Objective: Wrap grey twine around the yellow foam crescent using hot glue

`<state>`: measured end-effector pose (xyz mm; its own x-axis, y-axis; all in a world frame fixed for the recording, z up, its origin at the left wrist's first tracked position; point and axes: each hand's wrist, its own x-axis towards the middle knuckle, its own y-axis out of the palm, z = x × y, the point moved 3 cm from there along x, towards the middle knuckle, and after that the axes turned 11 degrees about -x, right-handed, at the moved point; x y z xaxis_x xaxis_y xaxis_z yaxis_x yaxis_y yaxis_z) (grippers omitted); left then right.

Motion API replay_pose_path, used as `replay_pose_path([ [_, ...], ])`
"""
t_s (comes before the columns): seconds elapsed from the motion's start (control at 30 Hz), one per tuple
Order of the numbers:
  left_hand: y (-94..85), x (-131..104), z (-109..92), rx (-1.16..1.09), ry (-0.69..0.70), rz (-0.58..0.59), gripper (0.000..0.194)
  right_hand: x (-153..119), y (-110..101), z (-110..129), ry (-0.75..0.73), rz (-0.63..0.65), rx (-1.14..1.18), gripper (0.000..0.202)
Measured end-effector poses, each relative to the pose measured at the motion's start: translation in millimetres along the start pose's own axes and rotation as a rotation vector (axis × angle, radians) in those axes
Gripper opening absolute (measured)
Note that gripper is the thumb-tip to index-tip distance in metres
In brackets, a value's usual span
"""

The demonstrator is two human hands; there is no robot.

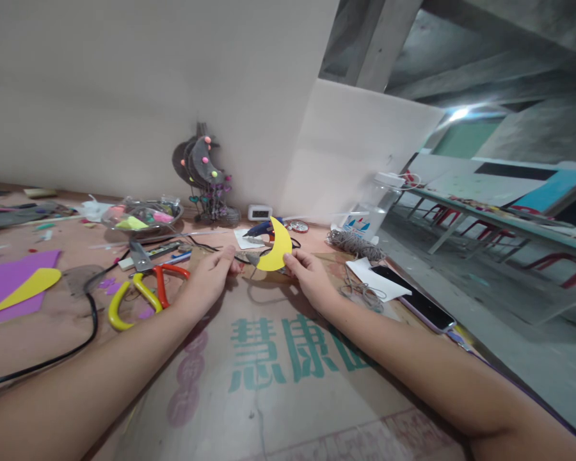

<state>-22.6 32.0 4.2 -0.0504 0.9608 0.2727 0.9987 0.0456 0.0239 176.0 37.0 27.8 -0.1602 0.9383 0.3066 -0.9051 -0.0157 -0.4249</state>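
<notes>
A yellow crescent moon cutout (279,248) is held upright over the board, pinched near its right edge between the thumb and fingers of my right hand (310,276). Left of it, my left hand (215,272) is closed with fingertips together; whatever lies in that pinch is too small to make out. A small grey piece (252,258) shows between my left hand and the moon's lower tip. Partly hidden behind the moon, a blue glue gun (260,229) rests by a white card (246,240). Grey cord (365,294) lies loose right of my right hand.
Yellow-handled scissors (120,310) and a red-handled tool (162,288) lie left. Beyond are a bowl of craft bits (144,214), a grey moon ornament (204,163) and a small clock (260,212). Right stand a cord bundle (358,244), a plastic jar (377,205) and a phone (417,299).
</notes>
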Motion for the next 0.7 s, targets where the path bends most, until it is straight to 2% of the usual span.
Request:
replay_pose_path([
  [0.13, -0.1, 0.3, -2.4, 0.019, -0.008, -0.064, 0.026, 0.6, -0.2, -1.0, 0.001, 0.004, 0.009, 0.031],
  [0.2, 1.0, 0.1, -3.8, -0.003, -0.036, -0.055, 0.03, 1.0, -0.4, -2.2, 0.006, 0.002, 0.011, 0.03],
  [0.27, 3.2, -0.5, -5.2, -0.029, -0.059, 0.008, 0.031, 1.3, -0.3, -3.2, 0.011, 0.002, 0.009, 0.029],
  [0.4, 5.3, -3.2, -11.2, 0.048, -0.028, 0.088, 0.036, 1.1, 1.8, -2.8, 0.014, 0.025, 0.015, 0.029],
  [0.7, 8.3, -4.6, -14.0, 0.062, -0.015, 0.096, 0.031, 0.1, 3.6, -0.3, -0.037, 0.062, -0.033, 0.03],
])
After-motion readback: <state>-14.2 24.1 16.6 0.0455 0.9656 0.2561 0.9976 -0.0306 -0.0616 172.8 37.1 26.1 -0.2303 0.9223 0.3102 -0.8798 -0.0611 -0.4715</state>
